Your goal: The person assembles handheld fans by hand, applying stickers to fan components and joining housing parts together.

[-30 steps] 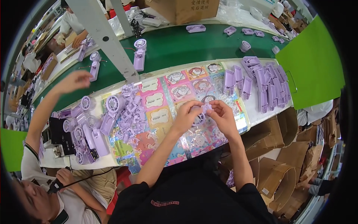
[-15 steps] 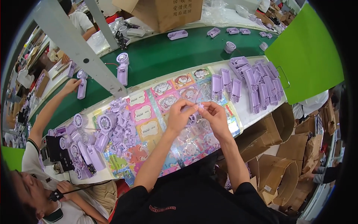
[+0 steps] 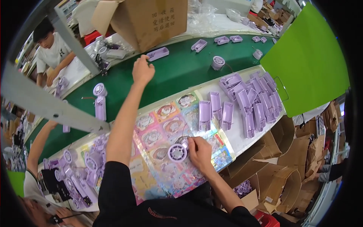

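Note:
My left hand (image 3: 143, 70) stretches out over the green belt, its fingertips at the left end of a long purple plastic shell (image 3: 158, 54). Its fingers are partly curled and the thumb stands apart from them; no firm hold on the shell shows. Over the colourful printed sheets (image 3: 151, 138), my right hand (image 3: 200, 153) pinches a round purple fan head (image 3: 177, 152) by its small neck. The fan's ringed face points up, and a thin wire sticks out above the neck.
Many purple shells (image 3: 247, 102) lie heaped on the right of the table beside a green panel (image 3: 306, 60). A grey post (image 3: 56, 108) crosses the left side. Assembled fans (image 3: 75, 178) and small purple parts lie near a co-worker's arm (image 3: 38, 147). A cardboard box (image 3: 151, 22) stands beyond the belt.
My left hand has let go of the fan head and moved up and left to the belt. The right hand keeps the fan head, now face up. The view has turned.

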Motion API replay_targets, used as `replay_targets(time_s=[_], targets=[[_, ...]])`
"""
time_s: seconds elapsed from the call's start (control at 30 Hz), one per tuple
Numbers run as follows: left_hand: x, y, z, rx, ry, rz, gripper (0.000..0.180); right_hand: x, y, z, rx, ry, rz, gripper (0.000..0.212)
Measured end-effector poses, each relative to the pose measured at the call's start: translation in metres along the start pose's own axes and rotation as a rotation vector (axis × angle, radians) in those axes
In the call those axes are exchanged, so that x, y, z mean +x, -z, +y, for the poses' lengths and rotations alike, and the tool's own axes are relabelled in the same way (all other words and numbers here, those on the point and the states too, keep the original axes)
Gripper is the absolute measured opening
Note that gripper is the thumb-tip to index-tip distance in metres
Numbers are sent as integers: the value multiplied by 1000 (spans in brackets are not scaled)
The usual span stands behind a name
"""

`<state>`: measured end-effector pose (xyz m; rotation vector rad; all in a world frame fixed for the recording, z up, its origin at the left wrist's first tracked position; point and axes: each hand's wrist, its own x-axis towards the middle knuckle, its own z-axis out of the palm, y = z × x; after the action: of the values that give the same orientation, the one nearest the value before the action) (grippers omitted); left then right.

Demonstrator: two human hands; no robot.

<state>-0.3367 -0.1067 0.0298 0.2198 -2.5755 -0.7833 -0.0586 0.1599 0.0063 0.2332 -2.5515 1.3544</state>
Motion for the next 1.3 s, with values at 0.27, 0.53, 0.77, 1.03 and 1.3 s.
replay_targets(time_s=[0.27, 0.53, 0.77, 1.03, 1.3], targets=[[77, -45, -51, 81, -156, -169, 63, 3, -1, -2, -37, 16, 15, 10], [4, -10, -14, 51, -53, -28, 56, 1, 0, 1, -98, 48, -4, 15], [-165, 64, 40, -287, 13, 106, 46, -5, 12, -3, -97, 367, -19, 52], [-319, 107, 46, 78, 23, 142, 51, -17, -1, -18, -308, 559, -67, 75], [-348, 164, 62, -150, -96, -61, 65, -42, 53, -44, -330, 199, -332, 65]])
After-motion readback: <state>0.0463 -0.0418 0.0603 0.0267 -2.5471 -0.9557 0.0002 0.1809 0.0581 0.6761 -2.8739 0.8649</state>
